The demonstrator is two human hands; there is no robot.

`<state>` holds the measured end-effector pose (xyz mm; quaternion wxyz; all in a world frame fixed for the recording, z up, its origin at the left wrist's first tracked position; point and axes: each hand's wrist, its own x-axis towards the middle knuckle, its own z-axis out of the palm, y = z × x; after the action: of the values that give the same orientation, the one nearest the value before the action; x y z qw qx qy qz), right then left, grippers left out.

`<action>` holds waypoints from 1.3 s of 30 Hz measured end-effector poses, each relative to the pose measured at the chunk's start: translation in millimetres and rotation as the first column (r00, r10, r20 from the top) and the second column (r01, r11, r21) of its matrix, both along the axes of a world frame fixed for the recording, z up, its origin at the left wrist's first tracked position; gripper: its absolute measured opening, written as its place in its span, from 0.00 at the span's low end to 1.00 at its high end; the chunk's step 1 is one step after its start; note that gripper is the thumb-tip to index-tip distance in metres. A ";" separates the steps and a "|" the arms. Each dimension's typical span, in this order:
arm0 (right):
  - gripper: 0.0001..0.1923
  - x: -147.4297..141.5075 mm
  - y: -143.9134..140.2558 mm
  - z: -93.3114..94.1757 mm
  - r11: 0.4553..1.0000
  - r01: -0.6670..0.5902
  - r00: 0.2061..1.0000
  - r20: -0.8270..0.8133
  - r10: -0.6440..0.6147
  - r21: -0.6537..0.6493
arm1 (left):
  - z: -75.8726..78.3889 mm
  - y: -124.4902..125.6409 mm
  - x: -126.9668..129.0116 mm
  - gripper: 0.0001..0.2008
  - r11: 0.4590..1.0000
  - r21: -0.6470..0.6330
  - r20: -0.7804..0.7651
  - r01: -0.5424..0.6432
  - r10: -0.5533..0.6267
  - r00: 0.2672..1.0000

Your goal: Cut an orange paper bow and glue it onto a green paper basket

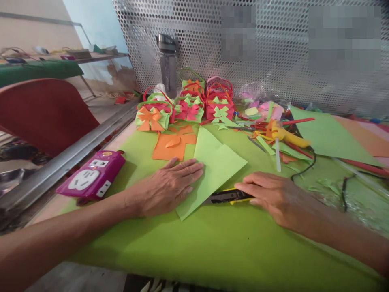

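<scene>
My left hand (pixel 170 184) lies flat, fingers spread, on the left edge of a folded light green paper sheet (pixel 214 166), which rests on a larger green sheet (pixel 194 243) covering the table. My right hand (pixel 270 196) grips a yellow and black utility knife (pixel 226 196) lying against the folded paper's lower right edge. An orange cut paper shape (pixel 173 146) lies just beyond my left hand.
Several paper gift baskets with bows (pixel 185 105) stand at the back by a metal bottle (pixel 168 65). A yellow glue gun (pixel 287 136) with its black cord lies among paper scraps. A pink power strip (pixel 92 176) sits at left, and a red chair (pixel 42 113) beyond.
</scene>
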<state>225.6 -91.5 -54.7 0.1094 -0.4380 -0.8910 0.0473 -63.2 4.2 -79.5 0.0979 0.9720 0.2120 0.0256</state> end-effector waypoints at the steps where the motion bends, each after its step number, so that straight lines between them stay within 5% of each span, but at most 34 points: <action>1: 0.17 -2.9 0.6 0.6 1.000 -0.017 1.000 0.019 0.017 -0.024 | 0.8 -0.4 0.2 0.24 1.000 -0.002 -0.005 -0.004 0.004 1.000; 30: 0.21 -16.8 -13.6 -1.4 0.993 -0.104 0.993 -0.058 0.101 -0.052 | 3.2 -1.7 1.4 0.25 1.000 0.003 -0.009 0.003 -0.003 1.000; 33: 0.21 2.4 -18.7 -5.3 0.998 0.052 0.994 -0.097 -0.049 0.027 | 3.7 -0.8 -0.9 0.25 1.000 -0.013 0.022 0.007 -0.007 1.000; 35: 0.20 16.1 -19.1 -9.8 0.956 0.268 0.960 -0.118 -0.254 0.120 | 2.0 2.0 -2.7 0.25 1.000 -0.020 0.052 0.018 -0.017 0.999; 39: 0.21 30.4 -8.3 -16.3 0.712 0.684 0.718 0.023 -0.695 0.156 | -3.8 11.5 -6.5 0.26 0.997 0.018 0.085 0.079 -0.080 0.993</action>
<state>256.0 -99.7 -71.0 0.1133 -0.7318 -0.6678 -0.0756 -69.8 15.7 -83.2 0.1007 0.9784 0.1684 0.0650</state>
